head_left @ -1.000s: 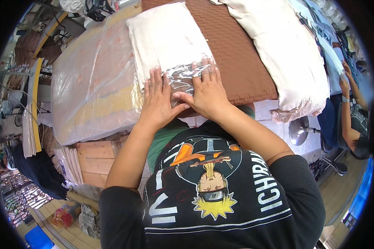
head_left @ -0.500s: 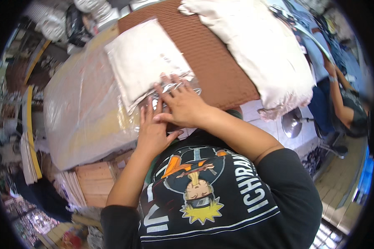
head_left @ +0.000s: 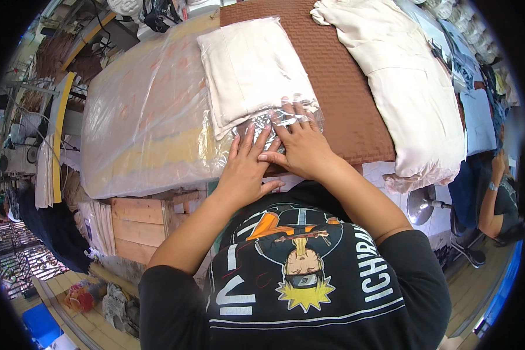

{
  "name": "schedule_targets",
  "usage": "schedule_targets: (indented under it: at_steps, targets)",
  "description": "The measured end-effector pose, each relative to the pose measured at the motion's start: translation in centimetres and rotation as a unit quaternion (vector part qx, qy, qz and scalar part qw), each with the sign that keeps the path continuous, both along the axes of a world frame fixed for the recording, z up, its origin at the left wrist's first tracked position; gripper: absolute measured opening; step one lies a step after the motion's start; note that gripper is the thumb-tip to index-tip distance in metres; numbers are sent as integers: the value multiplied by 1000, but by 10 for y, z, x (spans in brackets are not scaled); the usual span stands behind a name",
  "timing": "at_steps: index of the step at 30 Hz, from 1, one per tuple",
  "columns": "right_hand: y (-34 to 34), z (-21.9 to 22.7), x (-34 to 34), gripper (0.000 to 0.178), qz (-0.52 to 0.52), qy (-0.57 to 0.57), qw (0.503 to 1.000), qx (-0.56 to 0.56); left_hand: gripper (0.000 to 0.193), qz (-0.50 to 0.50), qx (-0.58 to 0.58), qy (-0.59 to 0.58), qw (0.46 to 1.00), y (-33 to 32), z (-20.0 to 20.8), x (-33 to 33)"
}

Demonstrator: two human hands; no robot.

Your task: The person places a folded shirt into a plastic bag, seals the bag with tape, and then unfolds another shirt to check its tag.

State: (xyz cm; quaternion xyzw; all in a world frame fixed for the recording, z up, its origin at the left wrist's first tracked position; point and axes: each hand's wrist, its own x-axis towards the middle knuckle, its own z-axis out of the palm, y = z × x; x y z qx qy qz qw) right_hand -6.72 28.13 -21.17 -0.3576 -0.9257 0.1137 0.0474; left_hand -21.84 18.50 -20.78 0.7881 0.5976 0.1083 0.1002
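A folded cream garment [head_left: 254, 67] lies flat in a clear plastic bag, across the seam between a brown textured mat [head_left: 356, 111] and a plastic-wrapped pad [head_left: 149, 111]. The bag's loose clear end [head_left: 261, 123] points toward me and shines with wrinkles. My left hand [head_left: 246, 169] rests on that end with its fingers stretched out. Beside it, my right hand [head_left: 302, 146] presses flat near the bag's right corner, fingers spread. The right thumb reaches over toward the left hand. Neither hand grips anything.
A pile of cream garments [head_left: 408, 96] lies along the mat's right side. Beyond it are blue garments [head_left: 478, 119] and another person [head_left: 499, 201] at the right edge. Below the pad stands a wooden box [head_left: 137, 224]. A round metal stool [head_left: 420, 204] is at lower right.
The view has shifted, so the table and bag appear farther right. Both hands stay flat on the bag's near end, with little change in their pose.
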Motion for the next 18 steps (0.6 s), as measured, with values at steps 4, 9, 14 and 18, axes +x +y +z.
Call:
schedule_targets:
  at_steps: [4, 9, 14, 18]
  targets:
    - [-2, -3, 2, 97, -3, 11, 1000, 5, 85, -2, 7, 3, 1000, 0, 0, 0]
    - [-7, 3, 2, 95, -6, 23, 1000, 4, 64, -57, 74, -71, 993, -8, -9, -13]
    - [-24, 26, 25, 89, 16, -24, 999, -40, 31, -127, 167, -188, 959, -16, 8, -15]
    - [-27, 60, 67, 78, 117, -59, 986, -102, 41, -114, 135, -247, 953, -19, 40, -17]
